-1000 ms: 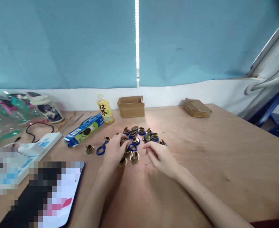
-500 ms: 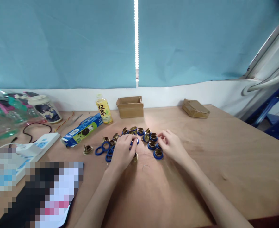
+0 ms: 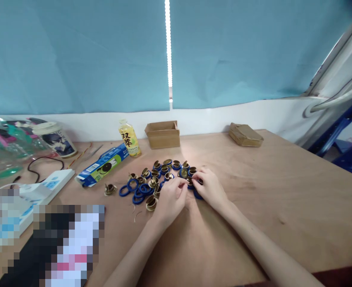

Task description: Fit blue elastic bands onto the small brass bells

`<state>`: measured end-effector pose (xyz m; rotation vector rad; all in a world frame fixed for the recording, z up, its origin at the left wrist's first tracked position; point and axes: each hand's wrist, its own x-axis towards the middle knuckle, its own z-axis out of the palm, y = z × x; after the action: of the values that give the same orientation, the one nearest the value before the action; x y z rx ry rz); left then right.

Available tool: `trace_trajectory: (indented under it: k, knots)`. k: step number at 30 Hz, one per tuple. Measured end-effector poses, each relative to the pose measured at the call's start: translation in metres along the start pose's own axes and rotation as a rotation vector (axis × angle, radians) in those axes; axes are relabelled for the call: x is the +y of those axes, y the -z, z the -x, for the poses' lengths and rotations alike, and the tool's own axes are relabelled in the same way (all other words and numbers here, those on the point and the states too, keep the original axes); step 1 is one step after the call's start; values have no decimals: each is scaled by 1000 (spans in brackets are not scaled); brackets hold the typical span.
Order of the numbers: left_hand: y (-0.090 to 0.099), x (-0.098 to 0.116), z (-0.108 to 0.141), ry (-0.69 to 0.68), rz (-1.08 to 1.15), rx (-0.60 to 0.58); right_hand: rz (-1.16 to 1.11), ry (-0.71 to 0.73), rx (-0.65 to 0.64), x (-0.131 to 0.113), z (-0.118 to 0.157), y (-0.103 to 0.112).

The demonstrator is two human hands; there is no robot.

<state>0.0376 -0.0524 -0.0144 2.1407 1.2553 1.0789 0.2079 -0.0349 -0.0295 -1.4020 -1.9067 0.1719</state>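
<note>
My left hand is closed, thumb and index finger pinched together at the near right of a cluster of parts; what is between them is hidden. Close beside it, my right hand has its fingers bent together over brass fittings with blue rings, partly hidden under the fingertips; I cannot make out what it grips. Several round brass fittings with upright flaps lie left of my left hand. Behind the hands, more fittings sit in blue rings, such as a brass piece. Loose blue rings overlap at the left.
A lone brass fitting lies farther left, near a blue box. Behind stand a yellow drink bottle and an open cardboard box. A closed carton lies back right. A power strip and paper cup are left.
My left hand has moved right, close to my right hand, uncovering brass fittings and blue rings. My right hand has shifted slightly left. The thin curved strand between the hands is now hidden.
</note>
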Motion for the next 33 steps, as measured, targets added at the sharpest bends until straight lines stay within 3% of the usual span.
trace_trajectory:
  k: [5,8,11,15,18,24,29,33]
  knots:
    - [-2,-1,-2,193,261,80,-109,75,194,-21,1,14]
    - [-4,-5,-4,333,537,151,-140,126,316,-31,3,22]
    - [-3,-3,-7,479,931,45,-158,192,373,-33,6,23]
    - [1,6,-9,584,1240,-104,-200,358,244,-30,7,18]
    - [2,7,-9,528,1249,-77,-270,355,166,-31,7,17]
    - [-2,3,-8,363,1114,-44,-341,163,192,-31,3,19]
    - [0,4,-5,251,970,-36,-367,166,135,-28,1,19]
    - [-1,4,-4,222,947,-61,-348,170,162,-28,2,18]
